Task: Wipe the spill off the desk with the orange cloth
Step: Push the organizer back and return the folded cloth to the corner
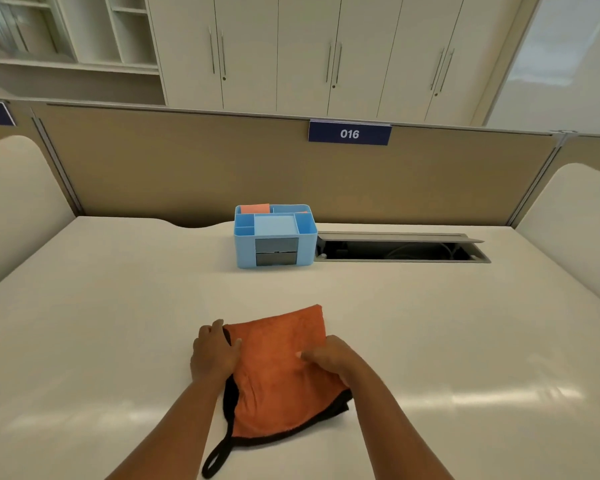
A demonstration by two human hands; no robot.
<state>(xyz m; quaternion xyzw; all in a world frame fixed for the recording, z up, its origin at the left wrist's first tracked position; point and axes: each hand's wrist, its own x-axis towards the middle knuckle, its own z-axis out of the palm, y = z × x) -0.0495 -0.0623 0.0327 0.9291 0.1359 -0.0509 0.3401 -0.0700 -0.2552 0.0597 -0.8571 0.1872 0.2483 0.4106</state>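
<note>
An orange cloth (278, 368) with a black edge and a black hanging loop lies folded on the white desk (118, 323), near the front middle. My left hand (213, 351) grips the cloth's left edge, thumb on top. My right hand (329, 358) presses down on the cloth's right side with the fingers curled. No spill shows on the desk surface; the cloth hides whatever lies under it.
A light blue desk organiser (274, 235) stands at the back middle with orange notes in it. To its right an open cable tray (399, 249) is set into the desk. A tan partition (187, 168) with a "016" label (349, 134) closes off the back.
</note>
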